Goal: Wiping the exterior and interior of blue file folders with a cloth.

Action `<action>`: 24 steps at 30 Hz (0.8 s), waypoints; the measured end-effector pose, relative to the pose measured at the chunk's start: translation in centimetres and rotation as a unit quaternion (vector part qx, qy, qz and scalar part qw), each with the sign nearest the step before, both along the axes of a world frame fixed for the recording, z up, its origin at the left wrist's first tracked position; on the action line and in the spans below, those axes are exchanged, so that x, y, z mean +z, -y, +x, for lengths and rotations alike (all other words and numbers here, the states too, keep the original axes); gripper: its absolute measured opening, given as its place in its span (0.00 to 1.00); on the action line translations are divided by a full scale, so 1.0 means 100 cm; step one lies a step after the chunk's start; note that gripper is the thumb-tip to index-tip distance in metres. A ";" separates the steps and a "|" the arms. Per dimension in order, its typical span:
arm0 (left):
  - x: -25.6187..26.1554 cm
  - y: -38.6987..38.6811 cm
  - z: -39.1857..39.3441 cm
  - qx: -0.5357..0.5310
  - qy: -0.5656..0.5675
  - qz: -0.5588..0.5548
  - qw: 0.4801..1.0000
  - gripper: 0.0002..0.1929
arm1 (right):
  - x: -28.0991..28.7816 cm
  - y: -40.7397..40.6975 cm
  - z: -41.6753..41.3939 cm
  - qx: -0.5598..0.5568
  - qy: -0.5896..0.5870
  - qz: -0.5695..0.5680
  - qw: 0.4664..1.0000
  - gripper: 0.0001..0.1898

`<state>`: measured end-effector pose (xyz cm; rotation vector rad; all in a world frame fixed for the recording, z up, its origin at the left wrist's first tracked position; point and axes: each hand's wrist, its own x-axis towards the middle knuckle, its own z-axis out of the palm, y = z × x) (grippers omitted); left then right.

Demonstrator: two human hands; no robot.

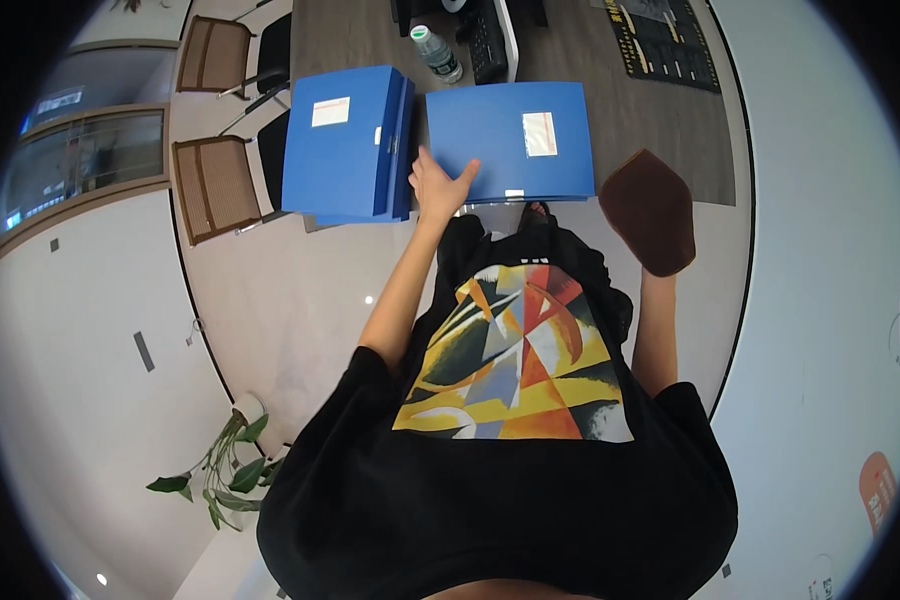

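Note:
My left hand (441, 184) is over the lower left corner of a blue plastic file box (495, 142). Its thumb and fingers are spread, and the fingertips reach toward the gap beside a second stack. Whether it presses on the box I cannot tell. At least one more blue box edge shows beneath that box. To the left, blue file boxes (337, 161) lie stacked, the top one bearing a white label. A brown mitt or cloth (651, 214) covers my right hand, right of the boxes near the desk's front edge; the fingers are hidden.
On the wood-grain desk (664, 124) stand a water bottle (436, 56) and a black desk phone (487, 49). A dark printed sheet (667, 45) lies at the back right. Chairs (217, 187) line the left side; a potted plant (240, 476) stands at lower left.

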<state>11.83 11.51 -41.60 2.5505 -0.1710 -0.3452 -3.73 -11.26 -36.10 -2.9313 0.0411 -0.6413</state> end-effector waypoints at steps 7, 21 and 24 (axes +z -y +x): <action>-0.073 0.008 0.034 0.077 -0.218 -0.096 0.968 0.46 | -0.101 0.099 -0.006 -0.119 0.120 -0.005 0.986 0.17; -0.064 -0.005 0.027 0.116 -0.266 -0.232 0.928 0.47 | -0.133 0.007 0.059 -0.158 -0.114 0.024 0.981 0.34; -0.059 0.001 0.025 0.165 -0.270 -0.252 0.914 0.45 | -0.128 0.002 0.053 -0.175 -0.168 0.016 0.970 0.36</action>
